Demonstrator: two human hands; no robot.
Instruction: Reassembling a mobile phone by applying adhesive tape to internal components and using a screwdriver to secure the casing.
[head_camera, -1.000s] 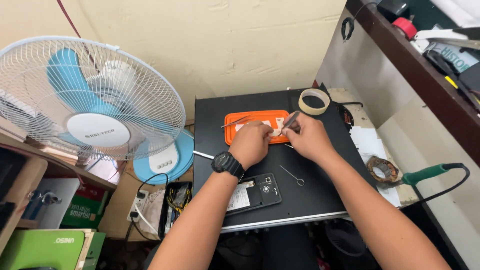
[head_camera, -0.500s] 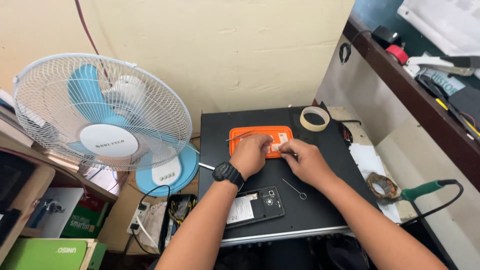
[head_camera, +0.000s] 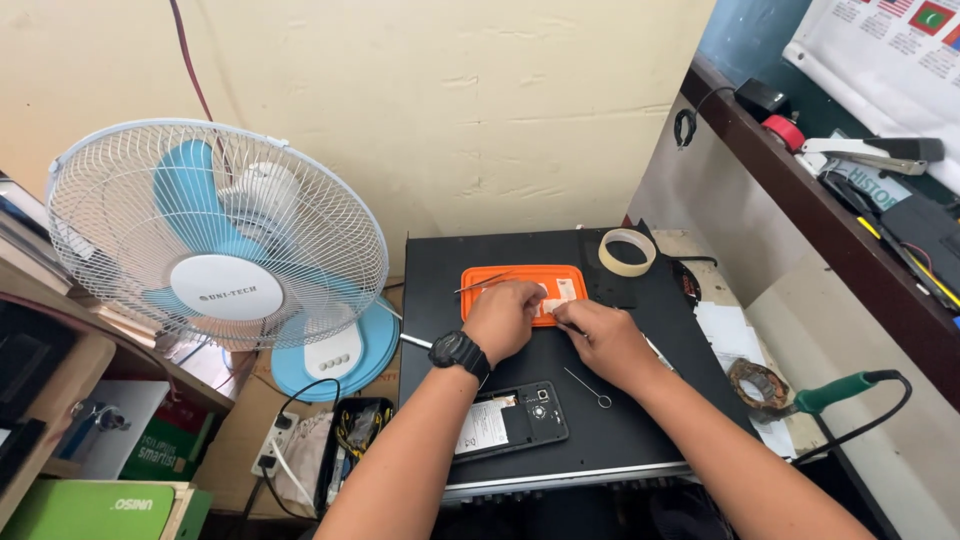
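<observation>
Working over the orange tray (head_camera: 520, 281) at the back of the black desk (head_camera: 640, 440), both hands are bent to something small at the tray's near edge. The step in hand appears to be fine handling of a tiny part on the tray, judged from the pinched fingers; the part itself is hidden under them.

The left hand (head_camera: 502, 318), a black watch (head_camera: 459, 352) at its wrist, is curled, its fingertips pressed down on the tray. The right hand (head_camera: 606, 343) is closed round a thin tool (head_camera: 570, 327), perhaps tweezers, whose tip is pointed towards the left fingertips. Whether the tool is gripping anything cannot be told.

An opened phone (head_camera: 510, 420) is lying back-up on the desk, near the left forearm, with a pin (head_camera: 588, 389) just beside the right hand. A tape roll (head_camera: 627, 251) is set behind the tray.

The next move is judged to call for steady, light pressure and a small, exact motion, since the part is tiny and could easily be flicked off the tray.
</observation>
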